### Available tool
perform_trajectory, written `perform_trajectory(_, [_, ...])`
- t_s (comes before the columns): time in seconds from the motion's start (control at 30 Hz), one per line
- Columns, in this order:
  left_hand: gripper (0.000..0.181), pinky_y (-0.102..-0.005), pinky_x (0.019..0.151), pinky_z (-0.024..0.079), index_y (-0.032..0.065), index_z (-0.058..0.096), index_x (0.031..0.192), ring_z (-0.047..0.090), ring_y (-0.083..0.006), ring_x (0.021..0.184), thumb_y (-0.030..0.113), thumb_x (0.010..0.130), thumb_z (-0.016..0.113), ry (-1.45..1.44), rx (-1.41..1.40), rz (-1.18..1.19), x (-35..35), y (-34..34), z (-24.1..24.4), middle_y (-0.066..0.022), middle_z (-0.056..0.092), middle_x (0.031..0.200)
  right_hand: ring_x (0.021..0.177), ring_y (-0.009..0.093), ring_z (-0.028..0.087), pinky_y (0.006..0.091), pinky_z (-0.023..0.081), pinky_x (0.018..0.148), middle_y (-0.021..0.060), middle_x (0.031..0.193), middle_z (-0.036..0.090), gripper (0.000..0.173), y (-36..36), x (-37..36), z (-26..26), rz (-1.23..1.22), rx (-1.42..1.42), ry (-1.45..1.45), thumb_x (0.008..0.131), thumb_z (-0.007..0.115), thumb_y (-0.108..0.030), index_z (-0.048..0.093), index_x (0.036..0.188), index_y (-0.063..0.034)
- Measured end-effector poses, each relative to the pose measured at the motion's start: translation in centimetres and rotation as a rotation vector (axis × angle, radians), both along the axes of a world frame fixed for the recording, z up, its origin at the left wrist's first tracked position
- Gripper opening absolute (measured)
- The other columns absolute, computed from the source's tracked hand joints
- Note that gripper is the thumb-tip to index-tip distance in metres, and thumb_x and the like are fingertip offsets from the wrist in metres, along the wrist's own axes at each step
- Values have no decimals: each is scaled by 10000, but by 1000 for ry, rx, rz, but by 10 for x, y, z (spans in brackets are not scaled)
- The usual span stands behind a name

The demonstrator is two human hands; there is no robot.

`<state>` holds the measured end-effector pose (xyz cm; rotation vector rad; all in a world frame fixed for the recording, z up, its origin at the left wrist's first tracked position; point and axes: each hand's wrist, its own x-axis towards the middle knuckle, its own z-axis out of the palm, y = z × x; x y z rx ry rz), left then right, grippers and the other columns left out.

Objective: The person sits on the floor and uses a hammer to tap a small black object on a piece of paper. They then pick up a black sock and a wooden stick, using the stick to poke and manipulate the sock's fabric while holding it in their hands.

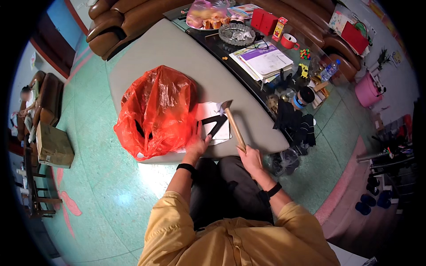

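My right hand [252, 160] grips the wooden handle of a hammer [237, 130]; the dark metal head lies up and to the left of the hand. My left hand [197, 143] holds a black V-shaped piece [218, 125] over white paper [223, 134] on a padded grey surface [259, 133]. Some pale, crumpled material is at the hammer's head, beside the tip of the black piece. A large red plastic bag [159, 109] rests left of the paper, against my left hand, with something dark showing inside it.
Beyond the padded surface, a glass-topped table [213, 46] bears books [266, 60], a glass ashtray [237, 34], a red mug [289, 41] and black gloves [304, 129]. A cardboard box [55, 144] stands on the floor at left. A person [30, 99] sits at far left.
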<state>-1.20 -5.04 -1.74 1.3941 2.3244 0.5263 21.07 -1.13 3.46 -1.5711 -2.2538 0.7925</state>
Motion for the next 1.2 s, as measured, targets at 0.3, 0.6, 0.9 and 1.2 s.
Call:
perform_trajectory(0.3, [783,-384,1081,193,114,127,1418,133,-323,1345,435,819,516,-41,19,-12,-6,1,-9,-104,110,1476,643,403,590,497,451,611,218,649,595,403,-10,12,10,37,101,-38,837,529,-398,589,737,-12])
perform_trajectory(0.6, [806,-389,1083,189,122,114,1421,120,-315,1350,452,809,522,-21,-34,-11,-4,0,1,-93,77,1482,694,400,597,502,454,635,224,689,602,395,-9,5,-9,66,41,30,830,536,-408,600,762,-25])
perform_trajectory(0.9, [828,-390,1084,189,130,73,1425,133,-301,1350,470,809,509,-35,-67,7,-3,1,8,-93,78,1483,630,429,568,494,442,550,235,630,567,380,-22,11,-14,62,89,106,830,553,-393,584,754,-22])
perform_trajectory(1.2, [594,-383,1040,263,136,154,1414,239,-361,1298,276,891,396,-281,129,57,-7,17,-34,-195,227,1415,603,390,585,483,458,562,196,612,584,414,-38,20,-20,129,143,15,834,531,-420,580,704,-30])
